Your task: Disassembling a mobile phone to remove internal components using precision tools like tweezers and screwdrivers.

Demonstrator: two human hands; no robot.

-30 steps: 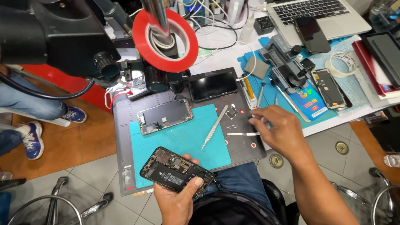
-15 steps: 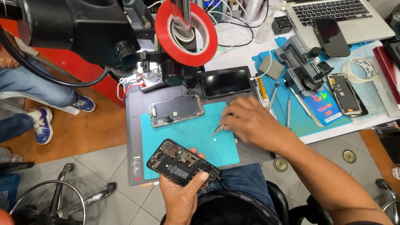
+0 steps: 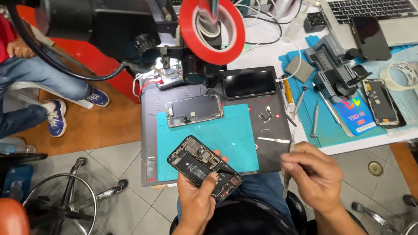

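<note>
My left hand (image 3: 198, 198) holds an opened phone body (image 3: 203, 166) with its black circuit boards facing up, tilted, just off the near edge of the teal work mat (image 3: 226, 139). My right hand (image 3: 314, 174) grips thin metal tweezers (image 3: 287, 172) upright, to the right of the phone and apart from it. A detached phone screen (image 3: 194, 110) lies face down at the mat's far left. Another dark phone (image 3: 249, 83) lies beyond the mat. A small part (image 3: 265, 115) and a metal strip (image 3: 273, 139) rest on the grey pad (image 3: 150, 130).
A microscope with a red ring (image 3: 211, 30) hangs over the bench's far side. Screwdrivers (image 3: 315, 118), a grey clamp fixture (image 3: 333, 69), another open phone (image 3: 380, 102), a tape roll (image 3: 402, 75) and a laptop (image 3: 374, 17) sit on the right. A seated person's legs (image 3: 39, 87) are at left, stool base (image 3: 69, 196) below.
My right hand has drawn back from the teal mat to the near right, now holding the tweezers upright. The left hand keeps the open phone in much the same spot.
</note>
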